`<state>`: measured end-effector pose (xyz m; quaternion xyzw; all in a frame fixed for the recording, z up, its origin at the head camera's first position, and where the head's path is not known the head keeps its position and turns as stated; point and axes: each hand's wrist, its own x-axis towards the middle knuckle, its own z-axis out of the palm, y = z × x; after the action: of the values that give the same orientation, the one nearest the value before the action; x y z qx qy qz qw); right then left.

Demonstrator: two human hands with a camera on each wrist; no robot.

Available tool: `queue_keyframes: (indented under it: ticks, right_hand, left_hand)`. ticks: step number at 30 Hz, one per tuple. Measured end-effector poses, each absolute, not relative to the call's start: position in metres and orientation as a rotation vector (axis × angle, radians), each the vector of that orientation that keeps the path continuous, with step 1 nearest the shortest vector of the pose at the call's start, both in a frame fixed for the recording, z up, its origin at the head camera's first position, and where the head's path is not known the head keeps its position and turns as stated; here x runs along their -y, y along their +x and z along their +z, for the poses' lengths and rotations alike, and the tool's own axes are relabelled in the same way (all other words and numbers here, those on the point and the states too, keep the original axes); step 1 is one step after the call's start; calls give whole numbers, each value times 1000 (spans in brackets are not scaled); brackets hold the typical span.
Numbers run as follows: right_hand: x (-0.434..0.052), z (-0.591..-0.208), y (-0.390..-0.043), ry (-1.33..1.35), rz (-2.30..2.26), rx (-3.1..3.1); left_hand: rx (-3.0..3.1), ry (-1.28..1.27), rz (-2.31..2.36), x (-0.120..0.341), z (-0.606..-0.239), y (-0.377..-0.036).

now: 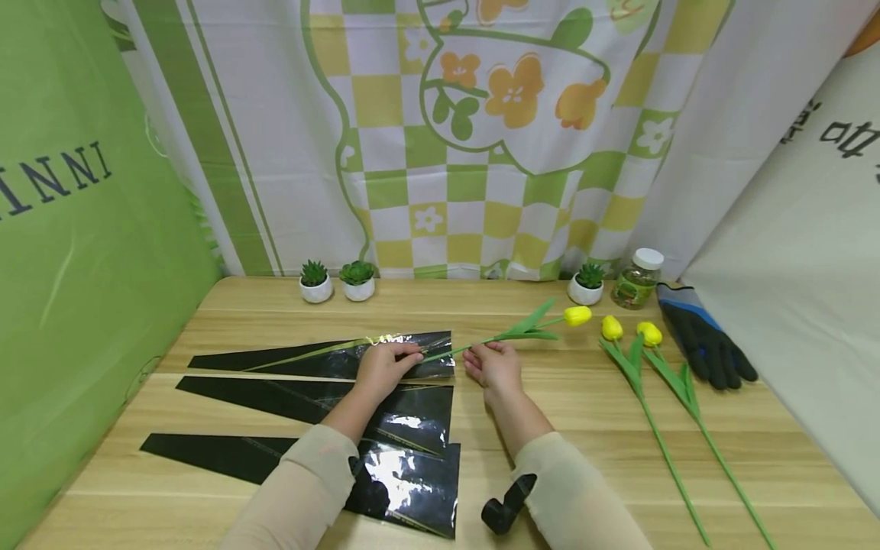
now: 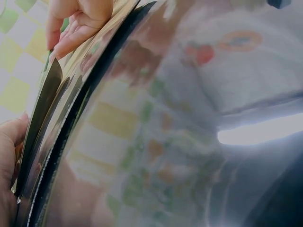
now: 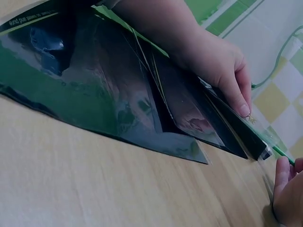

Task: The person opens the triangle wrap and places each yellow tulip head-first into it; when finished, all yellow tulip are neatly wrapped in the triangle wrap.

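Three black tapered flower sleeves with shiny clear fronts lie stacked down the left of the table, wide ends to the right. My left hand [image 1: 381,367] pinches the mouth of the farthest sleeve [image 1: 275,357] between thumb and fingers. My right hand [image 1: 496,368], just right of that mouth, pinches the green stem of a yellow tulip [image 1: 525,334]. The stem's lower end lies inside the sleeve mouth, and the bloom points right. In the right wrist view, the left thumb sits on the sleeve edge beside the stem [image 3: 284,154]. The middle sleeve [image 1: 419,412] and nearest sleeve [image 1: 440,489] are partly under my left arm.
Two more yellow tulips [image 1: 639,382] lie on the right of the table [image 1: 564,489]. Behind them are a dark work glove [image 1: 708,344], a lidded jar [image 1: 635,281] and a potted succulent [image 1: 587,286]. Two other succulents [image 1: 357,283] stand at the back left, before a patterned curtain.
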<state>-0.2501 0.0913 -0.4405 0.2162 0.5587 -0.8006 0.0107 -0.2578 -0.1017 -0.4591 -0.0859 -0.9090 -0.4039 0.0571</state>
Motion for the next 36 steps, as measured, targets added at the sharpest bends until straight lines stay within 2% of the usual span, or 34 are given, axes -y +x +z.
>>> queue_keyframes:
  ticks: [17,25,29,36]
  right_hand:
    - [-109,-432,-236,502,-2311,-1640]
    - [-120,-426,-233,440,-2170,-1878]
    - [-136,-420,-239,294,-1937,-2257]
    - [-167,-412,-253,-61,-1210,-2941]
  left_hand:
    - [2741,-297,-1213,103,-457,-259]
    - [2739,-302,-1206,104,-458,-259]
    - [2739,-304,-1206,104,-459,-259]
    - [2748,-308,-1202,103,-461,-258]
